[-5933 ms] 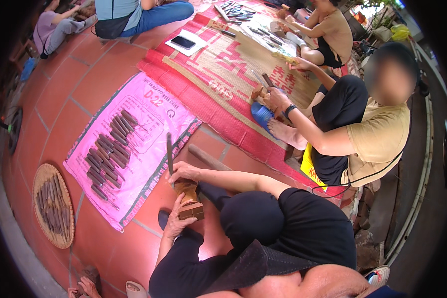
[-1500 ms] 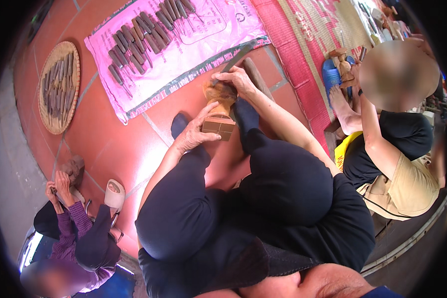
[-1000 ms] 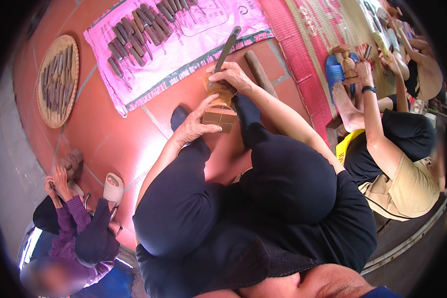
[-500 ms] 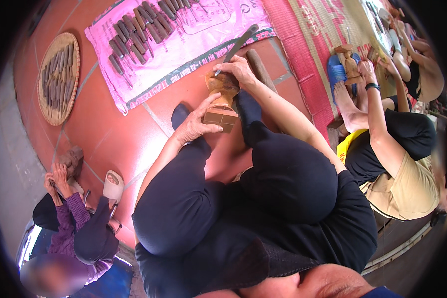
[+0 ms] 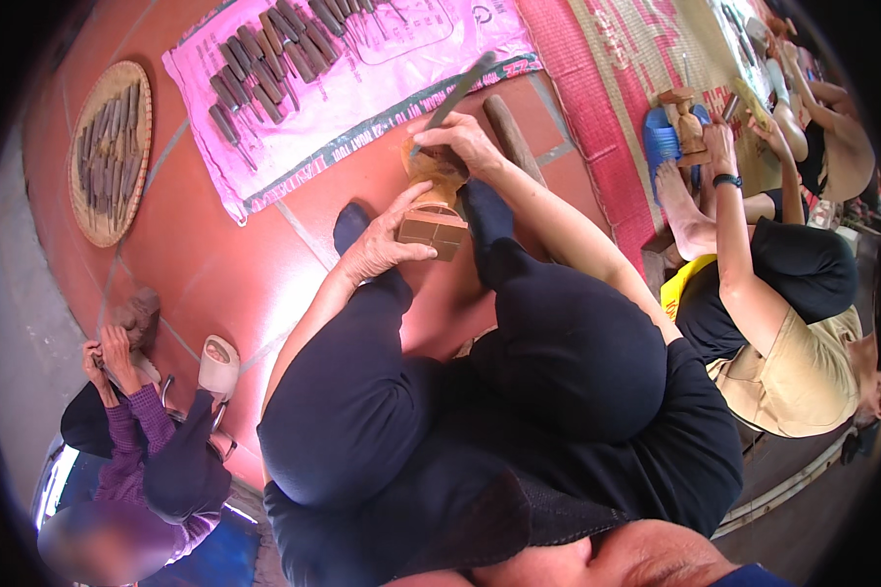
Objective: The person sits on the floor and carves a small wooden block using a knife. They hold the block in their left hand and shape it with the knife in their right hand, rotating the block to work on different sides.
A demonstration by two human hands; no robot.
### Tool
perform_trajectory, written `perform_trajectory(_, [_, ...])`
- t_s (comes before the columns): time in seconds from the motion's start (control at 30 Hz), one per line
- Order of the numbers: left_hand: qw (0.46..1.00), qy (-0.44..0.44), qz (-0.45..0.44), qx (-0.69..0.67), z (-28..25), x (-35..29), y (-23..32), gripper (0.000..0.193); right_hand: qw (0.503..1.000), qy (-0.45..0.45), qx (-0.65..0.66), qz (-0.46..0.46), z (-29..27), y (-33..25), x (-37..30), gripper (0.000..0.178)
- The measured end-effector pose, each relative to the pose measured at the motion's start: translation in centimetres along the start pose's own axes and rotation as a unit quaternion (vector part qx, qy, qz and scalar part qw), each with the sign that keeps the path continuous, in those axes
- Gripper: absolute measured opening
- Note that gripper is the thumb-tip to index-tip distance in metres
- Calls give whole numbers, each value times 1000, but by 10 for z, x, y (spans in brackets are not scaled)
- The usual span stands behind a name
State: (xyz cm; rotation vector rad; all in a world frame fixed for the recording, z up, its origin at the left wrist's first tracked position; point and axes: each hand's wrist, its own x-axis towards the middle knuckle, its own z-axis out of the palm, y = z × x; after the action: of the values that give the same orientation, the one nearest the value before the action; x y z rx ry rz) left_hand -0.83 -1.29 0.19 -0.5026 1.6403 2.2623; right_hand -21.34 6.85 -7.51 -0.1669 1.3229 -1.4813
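Between my knees is a light-brown wooden carving [image 5: 433,233], tilted with its square, line-marked base toward me. My left hand [image 5: 384,243] is wrapped round it near the base, thumb along the base's edge. My right hand [image 5: 460,147] grips a carving chisel [image 5: 466,84] low down, close to the far end of the carving. The chisel's dark shaft sticks up beyond my fingers, away to the right. Its cutting tip meets the wood or lies just beside it; I cannot tell which.
Many dark-handled chisels [image 5: 264,59] lie on a pink sack [image 5: 362,127] ahead. A woven basket [image 5: 145,161] of tools stands left, a wooden club [image 5: 509,132] beyond my right hand. People carve at left and at right, where a red mat [image 5: 597,147] and blue sandal [image 5: 660,147] lie.
My right hand and the chisel have shifted slightly left and the shaft leans a little differently. My left hand keeps its hold. The person on the right has moved a hand slightly.
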Motion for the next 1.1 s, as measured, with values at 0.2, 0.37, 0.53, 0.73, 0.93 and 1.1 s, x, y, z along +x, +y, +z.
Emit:
perform_trajectory(0.2, [1000,-1,5,-4,0,1,-4,95,997,56,27,-34,5,0,3,14])
perform_trajectory(0.37, [1000,5,-4,-13,0,-1,-5,95,1000,-5,-5,22,5,-5,-5,21])
perform_trajectory(0.53, [1000,4,7,9,-2,2,-4,95,1000,14,-24,-13,-1,9,5,21])
perform_trajectory(0.73, [1000,4,2,-8,-1,-2,-8,94,1000,20,8,-2,2,-3,-6,14])
perform_trajectory(0.93, [1000,6,8,4,-1,1,-2,91,997,74,21,-20,-9,3,0,16])
perform_trajectory(1.1, [994,88,59,27,-11,-5,-28,87,997,67,-33,27,-26,3,-8,23])
